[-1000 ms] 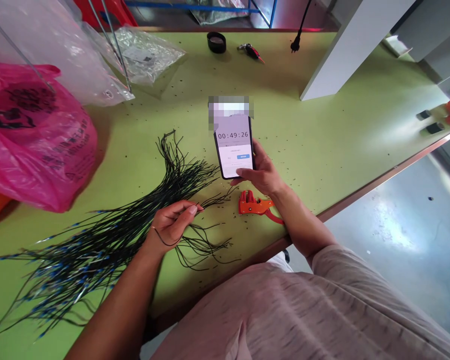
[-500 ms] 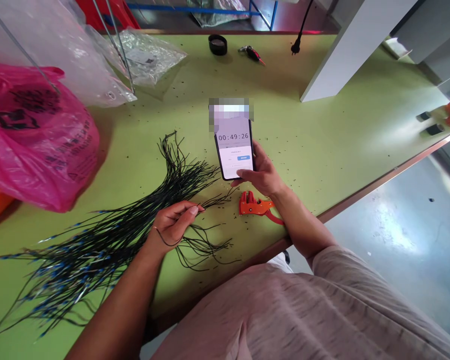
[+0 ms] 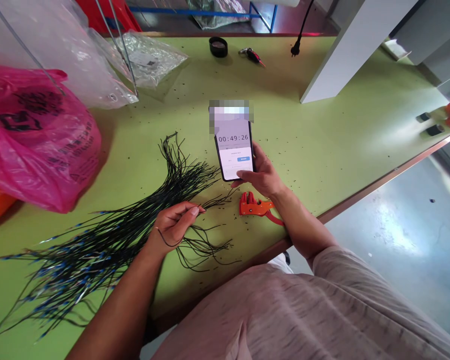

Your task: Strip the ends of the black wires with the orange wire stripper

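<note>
The phone screen shows the time 00:49:26 in dark digits. The black print on the pink bag is too blurred to read.

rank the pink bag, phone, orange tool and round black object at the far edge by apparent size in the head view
1. pink bag
2. phone
3. orange tool
4. round black object, though farthest from the camera, so unsure

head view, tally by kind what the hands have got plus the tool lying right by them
smartphone, held in the right hand: 1
bundle of black wires, ends pinched in the left hand: 1
orange wire stripper, on the table beside the right hand: 1
total: 3
</note>
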`<state>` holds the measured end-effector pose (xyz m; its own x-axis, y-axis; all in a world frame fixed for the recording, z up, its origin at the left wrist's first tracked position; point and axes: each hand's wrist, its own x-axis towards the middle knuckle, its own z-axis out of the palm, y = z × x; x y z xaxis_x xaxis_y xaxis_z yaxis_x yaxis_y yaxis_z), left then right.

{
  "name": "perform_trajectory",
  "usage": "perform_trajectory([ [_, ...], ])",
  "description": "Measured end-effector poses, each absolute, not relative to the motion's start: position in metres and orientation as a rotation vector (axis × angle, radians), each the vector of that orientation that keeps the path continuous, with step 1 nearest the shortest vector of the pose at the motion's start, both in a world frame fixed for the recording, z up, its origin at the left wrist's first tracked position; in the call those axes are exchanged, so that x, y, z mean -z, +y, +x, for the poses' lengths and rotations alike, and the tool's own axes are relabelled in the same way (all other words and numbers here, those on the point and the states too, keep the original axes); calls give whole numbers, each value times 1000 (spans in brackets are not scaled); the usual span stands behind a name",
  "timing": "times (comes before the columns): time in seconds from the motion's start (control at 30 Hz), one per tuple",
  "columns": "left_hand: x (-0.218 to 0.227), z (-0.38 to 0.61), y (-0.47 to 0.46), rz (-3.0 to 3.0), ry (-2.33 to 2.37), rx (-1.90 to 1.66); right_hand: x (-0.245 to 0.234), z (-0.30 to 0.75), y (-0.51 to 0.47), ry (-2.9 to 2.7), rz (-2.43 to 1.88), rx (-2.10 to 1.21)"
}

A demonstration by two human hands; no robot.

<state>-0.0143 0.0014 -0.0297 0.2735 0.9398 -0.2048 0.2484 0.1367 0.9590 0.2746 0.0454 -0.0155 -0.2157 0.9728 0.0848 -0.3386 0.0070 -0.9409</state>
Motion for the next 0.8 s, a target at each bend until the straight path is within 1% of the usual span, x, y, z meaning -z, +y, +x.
perform_trajectory([
  [0.47, 27, -12, -1, 1363, 1191, -739, 24, 275, 47, -1184, -776, -1464],
  [0.8, 35, -14, 1, 1383, 1175, -753, 12, 272, 43, -1113, -841, -1472],
])
